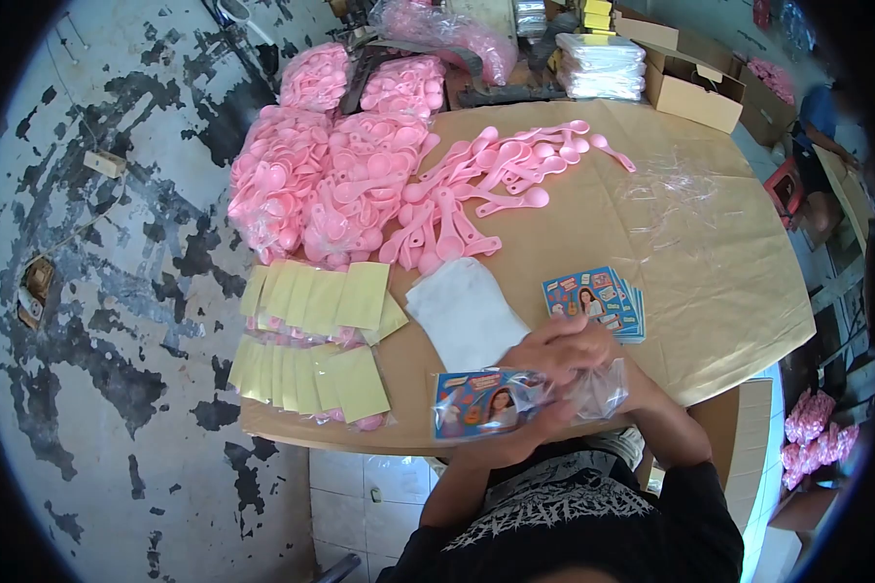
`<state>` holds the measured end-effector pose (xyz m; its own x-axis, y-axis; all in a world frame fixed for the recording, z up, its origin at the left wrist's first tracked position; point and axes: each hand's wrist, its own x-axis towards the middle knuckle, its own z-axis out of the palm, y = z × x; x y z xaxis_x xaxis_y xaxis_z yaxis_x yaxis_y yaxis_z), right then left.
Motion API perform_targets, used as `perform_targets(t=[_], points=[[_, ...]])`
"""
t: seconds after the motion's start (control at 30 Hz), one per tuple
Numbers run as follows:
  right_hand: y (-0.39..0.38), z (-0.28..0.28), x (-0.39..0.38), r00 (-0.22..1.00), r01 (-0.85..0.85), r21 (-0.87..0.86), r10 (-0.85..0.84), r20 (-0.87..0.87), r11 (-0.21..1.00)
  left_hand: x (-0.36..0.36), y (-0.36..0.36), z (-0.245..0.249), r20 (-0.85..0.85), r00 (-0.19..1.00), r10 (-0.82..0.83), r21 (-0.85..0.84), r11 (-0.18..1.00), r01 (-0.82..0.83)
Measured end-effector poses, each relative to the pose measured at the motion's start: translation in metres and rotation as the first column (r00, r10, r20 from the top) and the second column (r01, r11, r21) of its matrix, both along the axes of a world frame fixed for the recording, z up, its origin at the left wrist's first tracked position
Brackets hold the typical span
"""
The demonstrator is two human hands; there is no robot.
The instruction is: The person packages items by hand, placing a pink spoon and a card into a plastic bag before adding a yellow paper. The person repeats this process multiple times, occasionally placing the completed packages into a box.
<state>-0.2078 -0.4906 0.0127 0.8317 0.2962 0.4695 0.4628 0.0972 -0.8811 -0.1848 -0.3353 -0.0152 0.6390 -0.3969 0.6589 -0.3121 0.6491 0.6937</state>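
Observation:
A blue printed card (483, 402) sits in a clear plastic bag (599, 391) close to my body, at the table's front edge. My left hand (533, 431) is closed on the bag from below, near the card's right end. Just above it, my right hand (566, 350) reaches across with curled fingers at the bag; its fingertips are partly hidden. A fanned stack of similar blue cards (596, 299) lies just beyond my right hand. White plastic sheets or bags (467, 309) lie on the table to the left of my hands.
Loose pink spoons (504, 160) lie across the table (739, 321), beside bulging bags of pink spoons (292, 180). Rows of yellow-topped packets (350, 382) line the left edge. An open cardboard box (692, 92) stands at the back. Another person (819, 185) is at far right.

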Motion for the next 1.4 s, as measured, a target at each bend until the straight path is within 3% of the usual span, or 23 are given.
perform_targets(t=[0.1, 0.13, 0.2, 0.23, 0.27, 0.33, 0.4, 0.5, 0.6, 0.7, 0.83, 0.93, 1.03, 1.13, 1.23, 1.3, 1.37, 1.4], points=[[-0.029, 0.027, 0.011, 0.981, -0.162, -0.209, 0.133, -0.144, 0.964, 0.01, 0.026, 0.012, 0.005, 0.999, 0.039, -0.189, 0.981, -0.037], [-0.047, 0.02, 0.023, 0.987, -0.115, -0.201, 0.089, -0.133, 0.973, 0.014, 0.037, 0.008, -0.041, 0.996, 0.074, -0.236, 0.968, -0.081], [-0.079, 0.043, 0.055, 0.89, 0.086, -0.438, -0.266, -0.37, 0.895, 0.014, 0.051, 0.009, -0.155, 0.953, 0.259, -0.236, 0.927, -0.29], [-0.101, 0.038, 0.081, 0.922, 0.209, -0.515, -0.343, -0.18, 0.831, 0.013, 0.054, 0.009, -0.208, 0.914, 0.348, -0.226, 0.892, -0.391], [-0.127, 0.024, 0.113, 0.919, 0.337, -0.566, -0.395, 0.023, 0.752, 0.012, 0.054, 0.005, -0.204, 0.92, 0.334, -0.22, 0.9, -0.376], [-0.177, 0.012, 0.165, 0.785, 0.547, -0.719, -0.56, 0.263, 0.429, 0.013, 0.054, -0.005, -0.192, 0.929, 0.317, -0.212, 0.911, -0.355], [-0.221, -0.019, 0.216, 0.584, 0.673, -0.74, -0.616, 0.529, 0.003, 0.009, 0.049, -0.004, -0.184, 0.92, 0.346, -0.146, 0.916, -0.374], [-0.222, -0.034, 0.263, 0.604, 0.44, -0.897, -0.756, 0.252, 0.053, 0.013, 0.047, -0.005, -0.155, 0.916, 0.37, -0.13, 0.911, -0.39], [-0.198, -0.051, 0.294, 0.633, 0.603, -0.746, -0.739, 0.231, 0.283, 0.012, 0.047, -0.003, -0.189, 0.919, 0.346, -0.117, 0.921, -0.371], [-0.176, -0.063, 0.318, 0.778, 0.572, -0.658, -0.579, 0.245, 0.49, 0.011, 0.048, -0.003, -0.167, 0.92, 0.354, -0.081, 0.925, -0.371], [-0.124, -0.029, 0.29, 0.895, 0.395, -0.746, -0.408, 0.181, 0.536, 0.009, 0.052, -0.003, -0.212, 0.916, 0.341, -0.087, 0.927, -0.365], [-0.107, -0.026, 0.262, 0.942, 0.331, -0.719, -0.257, 0.215, 0.611, 0.01, 0.052, -0.002, -0.223, 0.924, 0.312, -0.11, 0.933, -0.342], [-0.098, -0.005, 0.22, 0.962, 0.27, -0.791, -0.18, 0.204, 0.549, 0.01, 0.052, -0.002, -0.238, 0.922, 0.307, -0.102, 0.936, -0.338], [-0.081, 0.022, 0.173, 0.962, 0.199, -0.826, -0.264, 0.063, 0.527, 0.011, 0.051, -0.003, -0.248, 0.924, 0.292, -0.14, 0.933, -0.332], [-0.081, 0.041, 0.132, 0.949, 0.314, -0.765, -0.195, 0.247, 0.562, 0.013, 0.051, -0.005, -0.27, 0.924, 0.269, -0.172, 0.931, -0.322], [-0.082, 0.045, 0.116, 0.775, 0.584, -0.573, -0.184, 0.605, 0.576, 0.013, 0.053, -0.006, -0.29, 0.928, 0.233, -0.219, 0.928, -0.301], [-0.082, 0.049, 0.098, 0.753, 0.598, -0.45, -0.272, 0.599, 0.663, 0.009, 0.052, 0.001, -0.37, 0.905, 0.21, -0.246, 0.917, -0.313], [-0.083, 0.052, 0.085, 0.841, 0.516, -0.442, -0.338, 0.422, 0.733, 0.009, 0.05, 0.003, -0.385, 0.901, 0.199, -0.262, 0.913, -0.313]])
